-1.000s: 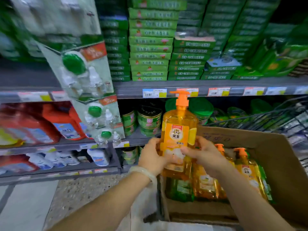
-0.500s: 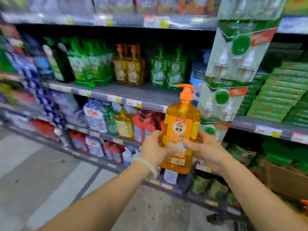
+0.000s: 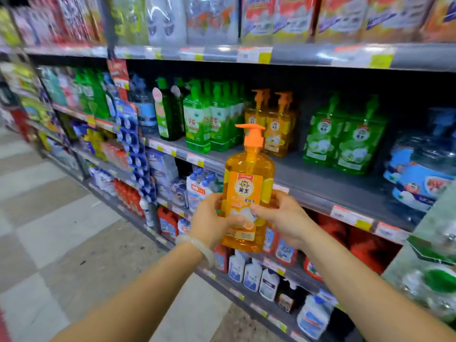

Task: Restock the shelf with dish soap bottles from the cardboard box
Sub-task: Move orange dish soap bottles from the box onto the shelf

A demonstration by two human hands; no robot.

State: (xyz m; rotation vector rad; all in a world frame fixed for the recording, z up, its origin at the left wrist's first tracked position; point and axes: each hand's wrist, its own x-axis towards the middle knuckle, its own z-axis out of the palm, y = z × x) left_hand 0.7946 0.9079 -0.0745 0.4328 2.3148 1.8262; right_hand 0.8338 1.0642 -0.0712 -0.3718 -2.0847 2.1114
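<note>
An orange dish soap bottle (image 3: 248, 191) with an orange pump stands upright in the air between both hands, in front of the shelf edge. My left hand (image 3: 209, 222) grips its lower left side and my right hand (image 3: 283, 217) its lower right side. Behind it, on the grey shelf (image 3: 328, 183), stand two matching orange bottles (image 3: 272, 124) set back from the edge. Bare shelf lies in front of them. The cardboard box is out of view.
Green soap bottles (image 3: 209, 119) stand left of the orange ones and more green bottles (image 3: 345, 137) to the right. Blue packs (image 3: 419, 169) fill the far right. Hanging packs (image 3: 434, 272) jut out at the right edge. Tiled aisle floor (image 3: 61, 230) lies at left.
The view has swung left and up from the cardboard box to the soap shelf. Both hands keep their grip and have carried the orange bottle up toward that shelf.
</note>
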